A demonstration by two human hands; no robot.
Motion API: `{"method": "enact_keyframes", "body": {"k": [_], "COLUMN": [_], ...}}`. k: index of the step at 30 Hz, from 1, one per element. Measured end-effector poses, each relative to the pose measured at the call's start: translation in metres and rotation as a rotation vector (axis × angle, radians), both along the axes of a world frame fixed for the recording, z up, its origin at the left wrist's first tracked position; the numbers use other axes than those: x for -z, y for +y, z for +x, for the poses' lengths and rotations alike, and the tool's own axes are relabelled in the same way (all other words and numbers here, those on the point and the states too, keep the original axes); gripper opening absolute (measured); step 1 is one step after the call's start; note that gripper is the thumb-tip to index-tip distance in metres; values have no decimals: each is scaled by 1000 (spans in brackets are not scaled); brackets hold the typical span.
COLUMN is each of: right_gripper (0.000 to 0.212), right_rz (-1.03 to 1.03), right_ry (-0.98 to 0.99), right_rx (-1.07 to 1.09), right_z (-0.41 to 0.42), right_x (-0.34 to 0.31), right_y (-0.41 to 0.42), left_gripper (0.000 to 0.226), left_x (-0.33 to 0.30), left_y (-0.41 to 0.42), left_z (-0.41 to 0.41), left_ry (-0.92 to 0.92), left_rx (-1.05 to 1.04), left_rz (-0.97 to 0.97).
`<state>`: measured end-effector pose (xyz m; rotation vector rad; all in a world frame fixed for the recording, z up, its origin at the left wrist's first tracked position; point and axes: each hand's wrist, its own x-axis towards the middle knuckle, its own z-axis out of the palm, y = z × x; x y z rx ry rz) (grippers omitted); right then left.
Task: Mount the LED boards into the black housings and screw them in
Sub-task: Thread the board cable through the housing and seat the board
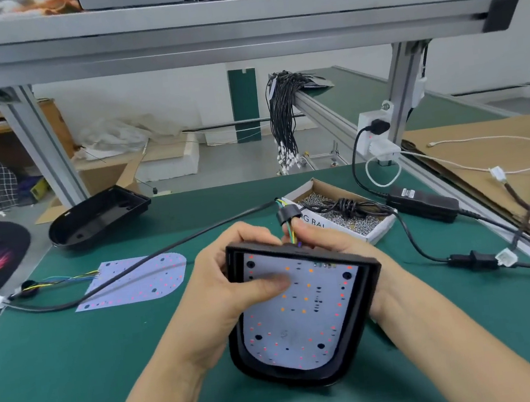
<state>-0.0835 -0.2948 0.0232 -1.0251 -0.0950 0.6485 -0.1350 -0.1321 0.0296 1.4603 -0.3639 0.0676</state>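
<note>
Around housing [358, 349] (board-filled): 2 closed grips.

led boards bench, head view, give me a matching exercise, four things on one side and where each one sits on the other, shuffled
Things:
1. LED board with wires
2. empty black housing
3. box of screws
4. LED board in the held housing

Places:
A. under the left thumb, between both hands
B. flat on the green mat, left of the hands
C. far left edge of the bench
D. behind the right hand

Pairs: 1-B, 2-C, 3-D, 4-A
</note>
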Motion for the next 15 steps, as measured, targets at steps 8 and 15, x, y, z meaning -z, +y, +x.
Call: {"method": "enact_keyframes", "body": {"k": [8, 15], "right_gripper": [19, 26], "right_rz": [-95, -87], "right_ry": [-57, -98], "right_rx": [-82, -13], "right_z": [-6, -1], "right_x": [-8, -1], "right_y": [3, 8], "left_gripper": [27, 26], "left_x": [1, 7], "left_y": [3, 7], "left_z": [-4, -2], "left_ry": [-32, 40], "left_rx": [16, -49], "left_rz": [10, -88]}}
